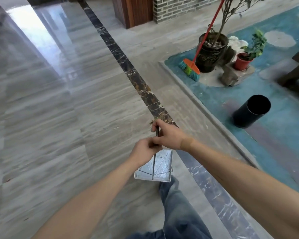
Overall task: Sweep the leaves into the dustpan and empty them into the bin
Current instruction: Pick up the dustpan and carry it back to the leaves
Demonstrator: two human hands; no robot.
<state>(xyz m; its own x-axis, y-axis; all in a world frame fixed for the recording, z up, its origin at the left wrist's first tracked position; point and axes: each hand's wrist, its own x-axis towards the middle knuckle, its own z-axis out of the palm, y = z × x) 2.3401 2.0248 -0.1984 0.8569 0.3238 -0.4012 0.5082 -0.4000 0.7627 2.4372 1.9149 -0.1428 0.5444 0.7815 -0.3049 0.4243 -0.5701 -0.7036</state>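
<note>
Both hands grip dustpan (160, 167) handle: right hand (167, 135) above left hand (144, 150). Bin (251, 112) at 2 o'clock, nearer right.

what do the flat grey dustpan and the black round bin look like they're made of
The flat grey dustpan looks like thin sheet metal: dull silvery shine, pressed creases, folded rim. The black round bin has a smooth matt wall, likely plastic, possibly painted metal; the picture cannot settle which.
</note>
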